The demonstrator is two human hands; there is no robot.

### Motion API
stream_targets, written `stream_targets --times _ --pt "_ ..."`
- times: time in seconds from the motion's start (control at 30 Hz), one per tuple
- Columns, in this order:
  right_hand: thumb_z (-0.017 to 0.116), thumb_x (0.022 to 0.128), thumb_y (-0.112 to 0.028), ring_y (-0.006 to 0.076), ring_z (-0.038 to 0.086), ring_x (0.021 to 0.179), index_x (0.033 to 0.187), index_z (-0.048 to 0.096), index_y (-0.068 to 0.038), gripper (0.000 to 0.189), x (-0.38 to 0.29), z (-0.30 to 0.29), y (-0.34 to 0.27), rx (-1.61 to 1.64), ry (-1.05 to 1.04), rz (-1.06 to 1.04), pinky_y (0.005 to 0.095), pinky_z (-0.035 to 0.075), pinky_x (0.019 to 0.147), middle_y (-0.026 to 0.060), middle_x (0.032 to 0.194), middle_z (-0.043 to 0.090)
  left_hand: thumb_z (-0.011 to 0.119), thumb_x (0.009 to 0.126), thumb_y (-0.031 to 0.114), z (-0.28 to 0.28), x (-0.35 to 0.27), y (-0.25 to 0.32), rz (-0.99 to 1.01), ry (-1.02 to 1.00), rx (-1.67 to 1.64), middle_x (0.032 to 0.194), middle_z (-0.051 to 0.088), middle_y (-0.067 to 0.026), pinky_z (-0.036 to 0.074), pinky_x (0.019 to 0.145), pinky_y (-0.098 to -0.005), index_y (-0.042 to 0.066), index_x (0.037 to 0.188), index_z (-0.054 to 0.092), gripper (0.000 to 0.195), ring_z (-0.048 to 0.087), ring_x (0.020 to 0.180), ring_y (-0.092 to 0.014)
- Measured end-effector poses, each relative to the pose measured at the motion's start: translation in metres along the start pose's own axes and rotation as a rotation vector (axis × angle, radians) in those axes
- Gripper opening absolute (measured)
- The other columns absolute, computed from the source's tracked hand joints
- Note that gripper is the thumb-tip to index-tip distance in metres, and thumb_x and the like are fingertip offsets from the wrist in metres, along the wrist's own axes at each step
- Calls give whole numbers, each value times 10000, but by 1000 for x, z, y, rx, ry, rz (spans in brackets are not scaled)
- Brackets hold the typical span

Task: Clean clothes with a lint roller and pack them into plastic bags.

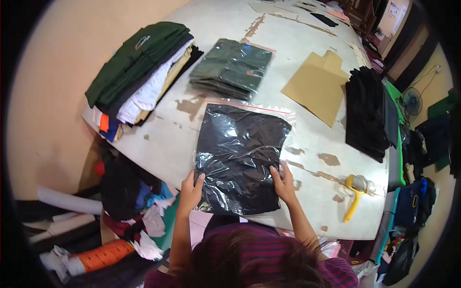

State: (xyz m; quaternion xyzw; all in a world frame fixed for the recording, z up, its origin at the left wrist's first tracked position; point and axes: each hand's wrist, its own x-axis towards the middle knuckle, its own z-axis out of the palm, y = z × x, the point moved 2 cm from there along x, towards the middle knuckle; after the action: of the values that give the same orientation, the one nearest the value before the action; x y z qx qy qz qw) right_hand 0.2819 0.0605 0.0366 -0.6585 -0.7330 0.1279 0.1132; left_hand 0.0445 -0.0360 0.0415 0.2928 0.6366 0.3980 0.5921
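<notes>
A folded black garment in a clear plastic bag [241, 162] lies flat before me at the near edge of the white table. My left hand [192, 190] grips the bag's left side, thumb on top. On its right side my right hand [283, 183] holds the edge the same way. The bag's far end has a red seal strip [252, 107]. Just beyond it, bagged dark green garments [232, 66] lie in a stack. A tan card folding template [318, 84] rests to the right of that stack.
At the left stands a tall pile of folded garments [144, 64], dark green on top. Black folded cloth [365, 111] is stacked at the right. A yellow-handled lint roller [354, 201] lies near the right edge of the worn white table [309, 216]. Clothes and rolls [104, 255] crowd the lower left.
</notes>
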Motion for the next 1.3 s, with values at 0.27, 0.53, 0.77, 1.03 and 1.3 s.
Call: stream_targets --times 0.27,0.53,0.77,1.03,1.3 --pt "432 837 -386 296 179 1309 1312 355 -164 530 23 26 8 -150 257 -107 605 59 996 98 1417 223 652 786 331 0 -46 -24 -190 -428 343 730 542 -22 413 572 -228 27 946 483 384 499 633 -86" --pt "408 839 -426 303 183 1307 1305 373 -162 537 43 21 3 -115 146 -46 631 64 978 120 1406 240 517 877 159 6 -60 -18 -181 -534 -34 899 550 -42 524 608 -295 62 1114 389 286 567 771 -113" --pt "373 854 -456 292 205 1300 1310 372 -168 539 62 34 4 -152 236 -91 603 98 988 114 1407 246 558 850 140 -11 -54 -23 -173 -483 -26 705 479 -42 553 541 -352 52 900 341 239 524 620 -120" --pt "475 813 -452 277 205 1301 1259 420 -144 546 79 24 24 275 76 -70 540 70 1022 93 1400 263 562 858 206 -16 -35 -21 -162 -434 21 767 564 -73 520 566 -287 34 1031 359 317 562 653 -119" --pt "592 743 -151 329 365 1117 1093 475 -11 395 -16 -1 56 420 604 141 422 209 987 189 1163 424 532 872 274 -20 -16 -40 -113 -288 -12 930 565 -56 466 625 -252 36 1129 393 377 545 784 -106"
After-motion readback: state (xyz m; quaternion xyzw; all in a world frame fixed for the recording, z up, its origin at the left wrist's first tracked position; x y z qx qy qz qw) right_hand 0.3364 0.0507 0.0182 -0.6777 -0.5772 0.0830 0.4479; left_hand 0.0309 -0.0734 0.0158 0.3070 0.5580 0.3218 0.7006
